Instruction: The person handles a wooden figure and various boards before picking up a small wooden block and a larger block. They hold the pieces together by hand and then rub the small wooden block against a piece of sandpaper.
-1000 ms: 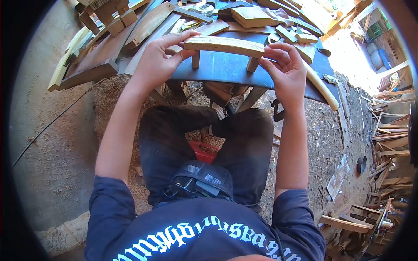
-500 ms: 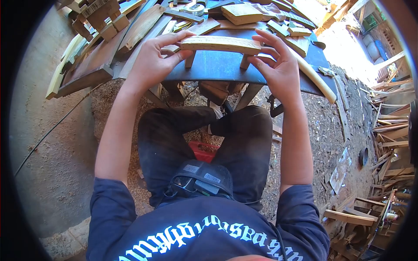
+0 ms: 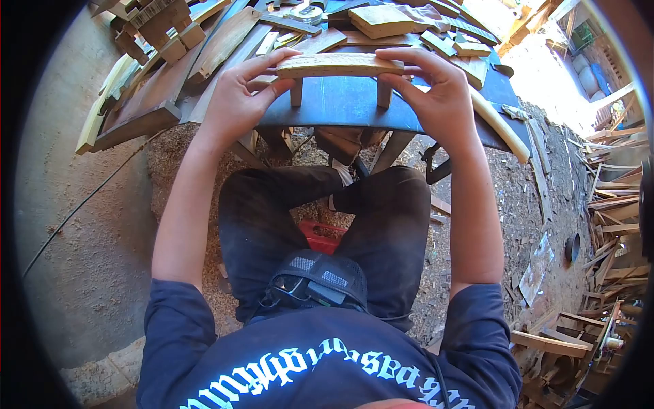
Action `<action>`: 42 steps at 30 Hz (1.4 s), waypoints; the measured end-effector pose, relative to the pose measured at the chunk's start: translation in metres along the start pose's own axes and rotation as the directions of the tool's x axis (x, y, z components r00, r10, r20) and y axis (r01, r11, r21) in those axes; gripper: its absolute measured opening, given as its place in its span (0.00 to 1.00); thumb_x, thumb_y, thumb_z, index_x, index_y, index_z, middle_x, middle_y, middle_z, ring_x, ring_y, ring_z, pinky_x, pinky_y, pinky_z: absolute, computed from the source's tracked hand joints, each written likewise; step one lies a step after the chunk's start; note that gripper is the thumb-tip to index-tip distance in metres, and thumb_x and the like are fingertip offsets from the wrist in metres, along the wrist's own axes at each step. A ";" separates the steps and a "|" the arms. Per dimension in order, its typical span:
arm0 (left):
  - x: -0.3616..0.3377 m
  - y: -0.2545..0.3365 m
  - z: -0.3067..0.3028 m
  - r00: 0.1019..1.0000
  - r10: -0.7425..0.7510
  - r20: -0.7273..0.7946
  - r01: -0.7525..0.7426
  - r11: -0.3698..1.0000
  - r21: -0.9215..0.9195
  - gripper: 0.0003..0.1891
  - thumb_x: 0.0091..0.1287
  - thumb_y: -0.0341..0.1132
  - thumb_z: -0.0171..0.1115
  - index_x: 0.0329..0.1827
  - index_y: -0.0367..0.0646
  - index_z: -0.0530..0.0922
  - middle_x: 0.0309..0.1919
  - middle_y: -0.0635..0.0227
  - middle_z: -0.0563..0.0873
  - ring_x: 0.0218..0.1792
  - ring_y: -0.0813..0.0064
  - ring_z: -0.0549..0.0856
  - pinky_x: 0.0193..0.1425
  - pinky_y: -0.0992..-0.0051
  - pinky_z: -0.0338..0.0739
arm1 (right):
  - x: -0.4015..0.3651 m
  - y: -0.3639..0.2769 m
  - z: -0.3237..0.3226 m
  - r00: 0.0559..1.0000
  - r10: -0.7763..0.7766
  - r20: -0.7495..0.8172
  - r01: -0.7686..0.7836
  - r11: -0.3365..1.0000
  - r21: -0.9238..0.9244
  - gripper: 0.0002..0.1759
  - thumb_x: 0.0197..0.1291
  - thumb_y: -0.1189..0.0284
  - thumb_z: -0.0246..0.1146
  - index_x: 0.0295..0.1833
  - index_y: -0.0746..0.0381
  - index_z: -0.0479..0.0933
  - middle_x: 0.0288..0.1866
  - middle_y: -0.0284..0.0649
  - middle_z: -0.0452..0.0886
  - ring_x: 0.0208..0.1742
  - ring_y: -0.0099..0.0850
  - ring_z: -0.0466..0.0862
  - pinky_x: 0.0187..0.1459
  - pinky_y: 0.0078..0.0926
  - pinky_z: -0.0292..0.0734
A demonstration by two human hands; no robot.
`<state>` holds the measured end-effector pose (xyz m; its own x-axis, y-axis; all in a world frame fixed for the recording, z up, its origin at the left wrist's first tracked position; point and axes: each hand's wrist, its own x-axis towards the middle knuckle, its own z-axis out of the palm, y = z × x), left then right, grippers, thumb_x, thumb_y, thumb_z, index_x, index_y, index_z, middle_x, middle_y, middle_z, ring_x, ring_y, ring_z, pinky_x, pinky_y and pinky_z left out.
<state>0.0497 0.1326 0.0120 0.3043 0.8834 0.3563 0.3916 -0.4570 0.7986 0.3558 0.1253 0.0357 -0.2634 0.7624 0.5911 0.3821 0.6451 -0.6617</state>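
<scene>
A short wooden slat (image 3: 339,65), pale and slightly curved along its top, lies across two small wooden uprights at the near edge of the dark blue table (image 3: 337,102). The left upright (image 3: 297,93) and the right upright (image 3: 384,94) show beneath it. At the slat's left end, my left hand (image 3: 246,97) grips with the fingers over the top and the thumb below. My right hand (image 3: 436,92) holds the other end the same way, its index finger along the top edge and its thumb by the right upright.
Boards and offcuts (image 3: 381,22) cover the table's far side. A long rounded wooden piece (image 3: 503,129) lies along its right edge. Leaning boards (image 3: 139,123) stand at left. A red plastic object (image 3: 321,235) is between my legs, and scrap wood (image 3: 616,204) is heaped at far right.
My right hand has moved inward and closed its fingers over the slat's right end. The slat has shifted slightly left and sits more level. My left hand keeps its grip.
</scene>
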 end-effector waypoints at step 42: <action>0.000 -0.014 0.003 0.999 0.010 -0.054 -0.016 0.994 -0.111 0.22 0.71 0.29 0.73 0.68 0.43 0.84 0.60 0.69 0.87 0.60 0.78 0.86 0.66 0.72 0.84 | -0.001 0.004 -0.010 0.984 0.113 0.137 -0.128 0.986 0.104 0.23 0.63 0.85 0.70 0.63 0.57 0.88 0.55 0.36 0.90 0.55 0.26 0.89 0.64 0.29 0.86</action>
<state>0.0466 0.1390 -0.0002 0.2611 0.8831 0.3898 0.2876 -0.4566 0.8419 0.3666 0.1271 0.0369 -0.3370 0.8303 0.4440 0.3186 0.5443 -0.7760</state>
